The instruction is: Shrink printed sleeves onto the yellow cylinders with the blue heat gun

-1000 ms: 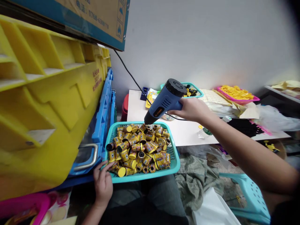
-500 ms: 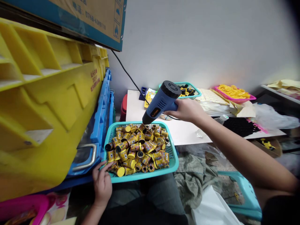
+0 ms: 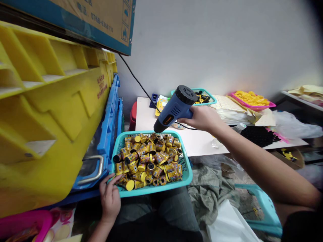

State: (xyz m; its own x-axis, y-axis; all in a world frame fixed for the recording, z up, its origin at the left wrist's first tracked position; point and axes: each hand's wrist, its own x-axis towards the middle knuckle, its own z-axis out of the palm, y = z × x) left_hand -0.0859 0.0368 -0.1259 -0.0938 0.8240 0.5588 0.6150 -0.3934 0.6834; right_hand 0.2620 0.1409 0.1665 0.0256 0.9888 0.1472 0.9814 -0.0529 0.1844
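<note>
My right hand [image 3: 202, 117] is closed round the handle of a blue and black heat gun [image 3: 174, 109]. Its black nozzle points down at the far side of a turquoise plastic basket [image 3: 187, 168], just above the contents. Piled in the basket are many small yellow-and-brown wrapped cylinders [image 3: 145, 158], some with yellow caps and others showing dark open ends. At the near left corner my left hand [image 3: 111, 195] grips the basket's rim, fingers over the edge. The basket rests at my lap, against the front of a white table [image 3: 199, 141].
Stacked yellow [image 3: 63, 111] and blue crates [image 3: 108, 124] wall off the left, beneath a cardboard box [image 3: 101, 20]. A black cord [image 3: 136, 79] hangs behind the heat gun. Another turquoise basket [image 3: 213, 100] and a pink tray [image 3: 254, 107] of yellow pieces sit at the back. A turquoise stool [image 3: 267, 208] stands right.
My right hand and the heat gun have shifted slightly up and to the right. My left hand and the basket stay in place.
</note>
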